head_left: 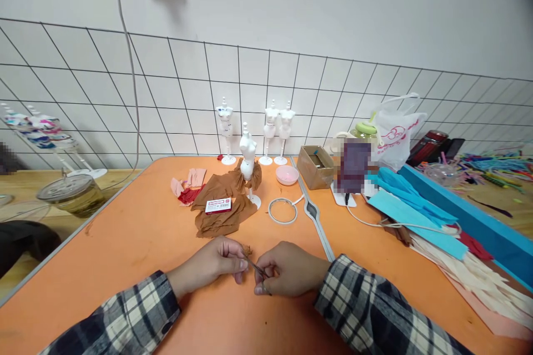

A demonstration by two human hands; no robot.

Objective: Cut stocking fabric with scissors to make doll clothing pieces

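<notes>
Near the front of the orange table, my left hand (220, 259) is closed in a pinch on a small crumpled brown piece (247, 250), which shows just past the fingertips. My right hand (287, 269) grips small dark metal scissors (259, 270), their thin blades pointing left to the left fingertips. Beyond the hands lies crumpled brown crepe paper (220, 224) with a small red-and-white box (218, 206) on top. A small white mannequin (247, 150) stands behind it, brown material gathered around its lower part.
Several more mini mannequins (272, 122) stand by the wall grid. A pink bowl (287, 175), a tape roll (282, 211), a cardboard box (315, 169) and a propped phone (353, 166) are at the back. Blue sheets (416, 222) and cream strips (478, 274) lie at right.
</notes>
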